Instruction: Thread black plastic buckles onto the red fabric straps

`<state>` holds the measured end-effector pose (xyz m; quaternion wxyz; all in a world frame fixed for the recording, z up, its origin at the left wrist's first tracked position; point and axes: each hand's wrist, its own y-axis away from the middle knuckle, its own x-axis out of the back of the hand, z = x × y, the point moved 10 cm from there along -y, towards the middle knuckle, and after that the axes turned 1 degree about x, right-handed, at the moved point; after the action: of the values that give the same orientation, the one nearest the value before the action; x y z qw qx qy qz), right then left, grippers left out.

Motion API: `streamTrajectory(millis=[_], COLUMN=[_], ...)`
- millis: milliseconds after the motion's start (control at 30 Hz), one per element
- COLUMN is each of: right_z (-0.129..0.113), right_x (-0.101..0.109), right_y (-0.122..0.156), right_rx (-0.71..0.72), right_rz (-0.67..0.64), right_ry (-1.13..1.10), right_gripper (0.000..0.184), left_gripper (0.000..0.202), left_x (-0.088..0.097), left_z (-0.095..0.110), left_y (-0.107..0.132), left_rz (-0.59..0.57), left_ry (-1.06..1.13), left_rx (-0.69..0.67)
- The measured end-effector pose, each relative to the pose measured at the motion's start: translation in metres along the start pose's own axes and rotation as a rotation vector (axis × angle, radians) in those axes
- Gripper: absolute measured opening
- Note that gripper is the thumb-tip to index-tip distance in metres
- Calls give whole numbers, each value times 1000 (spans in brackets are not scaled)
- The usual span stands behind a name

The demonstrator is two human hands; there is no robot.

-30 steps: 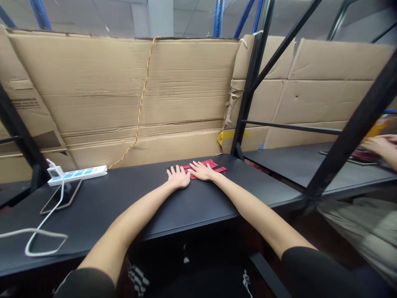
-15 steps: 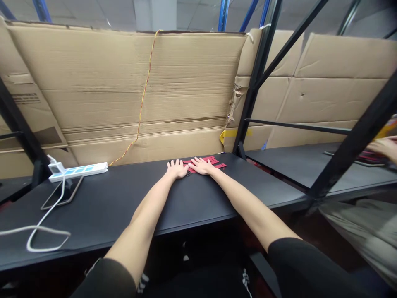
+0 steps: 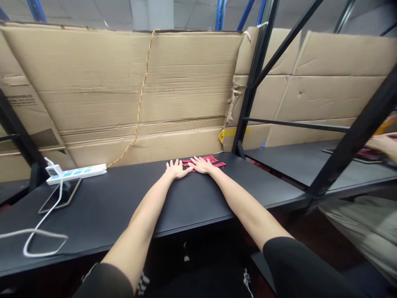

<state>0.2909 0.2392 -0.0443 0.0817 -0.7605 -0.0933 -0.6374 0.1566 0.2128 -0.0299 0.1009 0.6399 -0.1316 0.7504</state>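
Both arms reach forward over the black tabletop [image 3: 198, 203]. My left hand [image 3: 176, 169] lies palm down with fingers spread, its thumb pointing toward the other hand. Just to its right, my right hand [image 3: 201, 165] rests flat on red fabric strips [image 3: 218, 164], fingers apart. The strips stick out past the right hand and show between the two hands; the rest of them is covered. A small dark piece shows by the left thumb, too small to name.
At the left stand a white power strip [image 3: 88, 171] with a plugged-in charger [image 3: 54, 169], a tablet-like device [image 3: 70, 194] and a white cable [image 3: 40, 234]. Cardboard [image 3: 180, 82] walls the back. A black metal post [image 3: 248, 95] rises at right. Another person's hand [image 3: 384, 145] works beyond.
My left thumb stretches further right, toward the right hand. Otherwise both hands keep their places, and the view has shifted slightly.
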Motion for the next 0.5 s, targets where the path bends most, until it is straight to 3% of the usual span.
streamTrajectory(millis=[500], right_z=[2], right_x=[2], right_y=[2], right_rx=[-16], right_rz=[-10], right_ry=[24], right_gripper=[79], left_gripper=[83], left_x=[1], left_z=[-2], left_y=[-5], left_rz=[18], left_ry=[47], left_rx=[6])
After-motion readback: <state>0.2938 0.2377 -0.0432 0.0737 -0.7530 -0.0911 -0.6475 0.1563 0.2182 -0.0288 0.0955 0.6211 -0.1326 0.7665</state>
